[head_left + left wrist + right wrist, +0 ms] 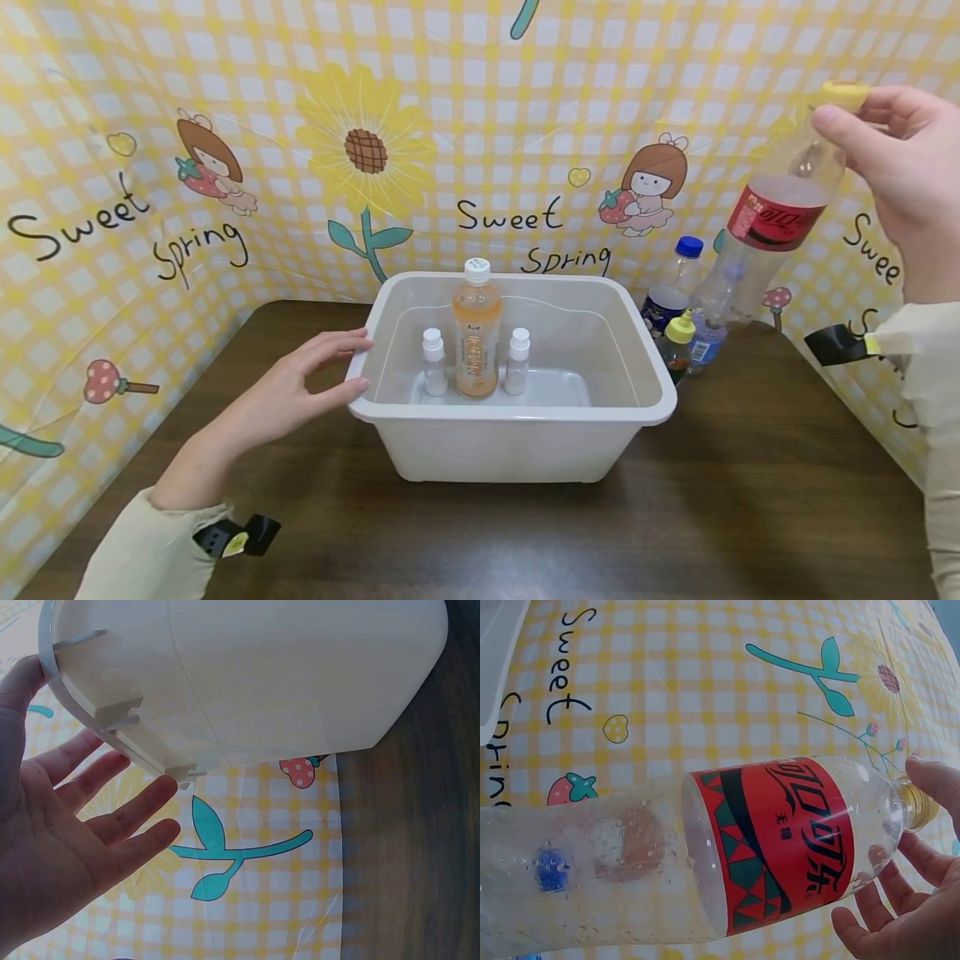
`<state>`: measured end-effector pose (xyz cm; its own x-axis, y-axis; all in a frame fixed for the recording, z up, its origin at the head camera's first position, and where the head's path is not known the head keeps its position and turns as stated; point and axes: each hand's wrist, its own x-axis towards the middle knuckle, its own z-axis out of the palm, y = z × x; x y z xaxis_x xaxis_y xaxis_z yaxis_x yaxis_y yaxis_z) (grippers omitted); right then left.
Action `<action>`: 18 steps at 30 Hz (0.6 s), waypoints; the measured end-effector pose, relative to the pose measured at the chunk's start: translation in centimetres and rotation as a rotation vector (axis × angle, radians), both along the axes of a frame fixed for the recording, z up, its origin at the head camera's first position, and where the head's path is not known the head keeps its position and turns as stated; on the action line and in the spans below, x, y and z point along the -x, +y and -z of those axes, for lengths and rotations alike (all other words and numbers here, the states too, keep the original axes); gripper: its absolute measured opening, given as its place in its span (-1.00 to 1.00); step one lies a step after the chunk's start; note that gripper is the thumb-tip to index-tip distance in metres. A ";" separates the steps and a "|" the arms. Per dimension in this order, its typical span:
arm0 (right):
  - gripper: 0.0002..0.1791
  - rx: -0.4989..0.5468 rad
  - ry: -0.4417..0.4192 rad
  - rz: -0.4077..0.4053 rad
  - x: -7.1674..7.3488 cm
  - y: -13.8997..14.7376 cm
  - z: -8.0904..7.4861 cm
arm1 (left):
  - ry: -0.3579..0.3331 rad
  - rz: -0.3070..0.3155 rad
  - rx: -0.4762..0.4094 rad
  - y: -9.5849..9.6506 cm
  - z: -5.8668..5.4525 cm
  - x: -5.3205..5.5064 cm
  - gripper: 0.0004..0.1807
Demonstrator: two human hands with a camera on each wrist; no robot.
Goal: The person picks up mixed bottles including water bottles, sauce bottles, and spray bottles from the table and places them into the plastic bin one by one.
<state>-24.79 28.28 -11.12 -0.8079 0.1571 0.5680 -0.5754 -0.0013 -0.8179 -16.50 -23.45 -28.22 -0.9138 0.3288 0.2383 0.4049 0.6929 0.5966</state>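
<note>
High at the right in the head view, my right hand (911, 150) pinches a clear plastic soda bottle (776, 218) by its neck, just at the yellow cap. The bottle has a red label, hangs tilted with its base down to the left, and shows droplets inside (641, 900). My left hand (277, 404) rests on the left rim of a white plastic bin (517, 414), thumb and fingers spread along the edge, fairly straight in the left wrist view. Inside the bin stand an amber drink bottle (477, 333) with a white cap and two small clear white-capped bottles (433, 367) (518, 367).
Right of the bin stand a blue-capped bottle (670, 292), a small yellow-capped bottle (678, 342) and a clear bottle (707, 342) partly hidden by the held one. A checked cloth (420, 192) hangs behind the dark wooden table (495, 533).
</note>
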 end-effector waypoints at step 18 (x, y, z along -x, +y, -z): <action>-0.85 -0.029 -0.048 -0.023 0.0 -2.1 -1.5 | -0.004 0.001 -0.001 0.0 0.1 0.1 -0.51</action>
<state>-24.79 26.21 -9.60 -0.8376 0.1217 0.5325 -0.5355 0.0100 -0.8445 -16.56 -23.50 -28.28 -0.9144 0.3296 0.2351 0.4034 0.6915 0.5992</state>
